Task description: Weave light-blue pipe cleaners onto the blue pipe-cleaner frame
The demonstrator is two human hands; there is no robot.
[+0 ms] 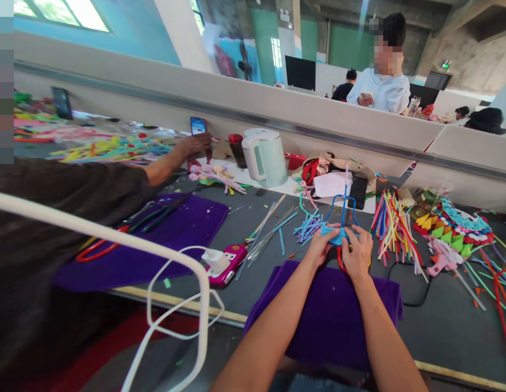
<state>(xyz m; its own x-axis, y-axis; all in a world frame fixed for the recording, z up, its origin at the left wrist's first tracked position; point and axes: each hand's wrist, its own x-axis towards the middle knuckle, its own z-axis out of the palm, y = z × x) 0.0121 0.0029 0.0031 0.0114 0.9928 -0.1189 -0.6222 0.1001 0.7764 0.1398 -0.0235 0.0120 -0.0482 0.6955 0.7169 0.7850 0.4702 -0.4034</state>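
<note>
Both my hands hold a blue pipe-cleaner piece [335, 235] above the far edge of a purple cloth [330, 321]. Its body is a light blue block, and darker blue fuzzy stems stand up from it in bent loops. My left hand [319, 246] pinches the left side, and my right hand [358, 251] has its fingers closed on the right side. Below the piece, between my hands, shows a red-orange loop [340, 259], partly hidden; it looks like scissor handles. Cut blue and purple pipe cleaners [310, 226] lie just left of my hands.
Pipe-cleaner bundles [394, 228], a pink glue gun [444, 258] and a glass jar [426, 202] lie right. A kettle [265, 158] and phone [358, 190] stand behind. At left are a magenta power strip [228, 265], white cable [202, 305] and a co-worker's reaching arm [167, 163].
</note>
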